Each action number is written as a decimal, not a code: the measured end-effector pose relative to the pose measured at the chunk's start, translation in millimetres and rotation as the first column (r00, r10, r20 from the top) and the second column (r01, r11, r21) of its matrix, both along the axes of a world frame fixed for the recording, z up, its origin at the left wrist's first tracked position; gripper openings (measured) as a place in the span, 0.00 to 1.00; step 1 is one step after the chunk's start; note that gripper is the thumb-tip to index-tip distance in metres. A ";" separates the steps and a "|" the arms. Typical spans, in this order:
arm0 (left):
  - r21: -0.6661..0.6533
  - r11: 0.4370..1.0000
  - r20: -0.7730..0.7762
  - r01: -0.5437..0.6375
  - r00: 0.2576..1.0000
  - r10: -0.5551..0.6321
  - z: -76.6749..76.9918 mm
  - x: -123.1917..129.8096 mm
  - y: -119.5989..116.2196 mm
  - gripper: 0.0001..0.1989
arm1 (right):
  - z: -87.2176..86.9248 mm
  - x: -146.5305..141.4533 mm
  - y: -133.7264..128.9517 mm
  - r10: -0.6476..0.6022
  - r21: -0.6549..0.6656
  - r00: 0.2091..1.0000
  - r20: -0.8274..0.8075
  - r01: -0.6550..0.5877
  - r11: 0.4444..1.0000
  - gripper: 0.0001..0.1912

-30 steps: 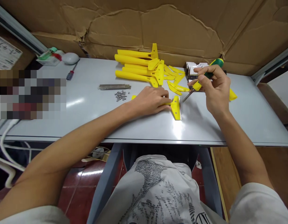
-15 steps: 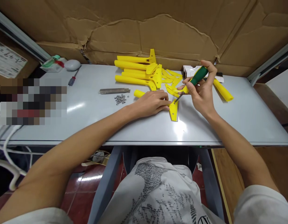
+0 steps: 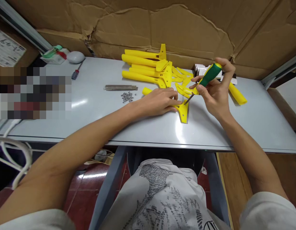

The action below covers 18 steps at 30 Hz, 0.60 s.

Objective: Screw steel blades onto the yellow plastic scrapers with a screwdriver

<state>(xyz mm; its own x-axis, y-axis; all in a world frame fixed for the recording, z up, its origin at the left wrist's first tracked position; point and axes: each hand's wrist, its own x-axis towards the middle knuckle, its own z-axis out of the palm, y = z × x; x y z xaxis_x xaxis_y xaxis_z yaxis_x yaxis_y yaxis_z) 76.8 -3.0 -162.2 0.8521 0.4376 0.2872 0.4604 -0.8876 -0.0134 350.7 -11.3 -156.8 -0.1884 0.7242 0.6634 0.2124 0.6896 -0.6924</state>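
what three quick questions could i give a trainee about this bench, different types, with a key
1. Which two colours are on the handle of the screwdriver in the right hand?
2. True or false: the small metal parts lie to the left of the left hand.
3. Where is the screwdriver's tip?
a) against the cardboard
b) at the head of the yellow T-headed tool under the left hand
c) among the small metal parts

Key: 1. green and yellow; 2. true; 3. b

Two screwdrivers [image 3: 210,75], perhaps five piled yellow scrapers [image 3: 144,72]
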 end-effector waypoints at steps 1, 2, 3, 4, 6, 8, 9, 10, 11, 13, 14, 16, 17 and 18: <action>-0.015 1.000 -0.012 -0.006 1.000 0.006 1.6 -2.1 1.1 0.18 | 2.9 3.5 0.5 0.010 0.010 1.000 0.028 -0.010 1.000 0.38; -0.035 0.999 -0.021 -0.015 1.000 0.014 2.8 -4.1 2.2 0.18 | 5.5 7.1 1.1 0.027 0.019 0.998 0.051 -0.028 0.999 0.36; -0.056 0.998 -0.027 -0.025 0.999 0.024 3.5 -5.6 3.2 0.19 | 7.7 10.6 1.9 0.052 0.030 0.997 0.065 -0.054 0.998 0.35; -0.076 0.997 -0.028 -0.035 0.999 0.032 3.7 -6.7 4.0 0.18 | 9.2 13.7 2.7 0.084 0.041 0.994 0.074 -0.087 0.995 0.34; -0.103 0.994 -0.027 -0.045 0.999 0.042 2.9 -7.4 5.0 0.17 | 10.8 17.7 3.9 0.144 0.040 0.986 0.087 -0.148 0.988 0.33; -0.113 0.992 -0.017 -0.048 0.999 0.046 1.4 -7.2 5.1 0.17 | 11.3 18.8 4.0 0.177 0.020 0.980 0.089 -0.180 0.984 0.33; -0.115 0.992 -0.010 -0.047 0.999 0.046 0.8 -7.0 4.9 0.17 | 11.3 18.6 3.7 0.183 0.015 0.980 0.082 -0.185 0.983 0.34; -0.117 0.992 -0.003 -0.046 0.999 0.046 0.3 -6.9 4.7 0.17 | 11.3 18.2 3.4 0.183 0.012 0.980 0.076 -0.184 0.983 0.34; -0.118 0.992 0.003 -0.044 0.999 0.045 0.1 -6.9 4.5 0.17 | 11.2 17.7 3.1 0.176 0.015 0.982 0.073 -0.178 0.984 0.34; -0.119 0.992 0.008 -0.041 0.999 0.042 0.1 -7.2 4.3 0.17 | 11.0 17.2 2.7 0.146 0.034 0.986 0.083 -0.149 0.988 0.36; -0.119 0.992 0.007 -0.039 0.999 0.040 0.3 -7.4 4.2 0.16 | 10.7 17.3 2.6 0.126 0.038 0.987 0.100 -0.130 0.991 0.36; -0.116 0.992 -0.001 -0.039 0.999 0.039 0.6 -7.4 4.2 0.16 | 10.0 17.3 2.1 0.081 0.057 0.987 0.136 -0.090 0.994 0.37; -0.114 0.993 -0.003 -0.042 0.999 0.042 0.6 -7.3 4.1 0.16 | 9.4 17.0 1.8 0.058 0.075 0.987 0.148 -0.070 0.995 0.38; -0.112 0.993 -0.003 -0.045 0.999 0.045 0.5 -7.0 3.9 0.16 | 8.7 16.3 1.3 0.033 0.095 0.987 0.158 -0.049 0.994 0.38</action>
<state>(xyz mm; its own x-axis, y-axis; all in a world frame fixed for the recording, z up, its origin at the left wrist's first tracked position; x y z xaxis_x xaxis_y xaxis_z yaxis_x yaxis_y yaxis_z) 69.7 0.9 -161.7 0.8307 0.5053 0.2339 0.5002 -0.8617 0.0849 367.1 -10.0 -148.1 -0.3235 0.6465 0.6910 0.2826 0.7629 -0.5815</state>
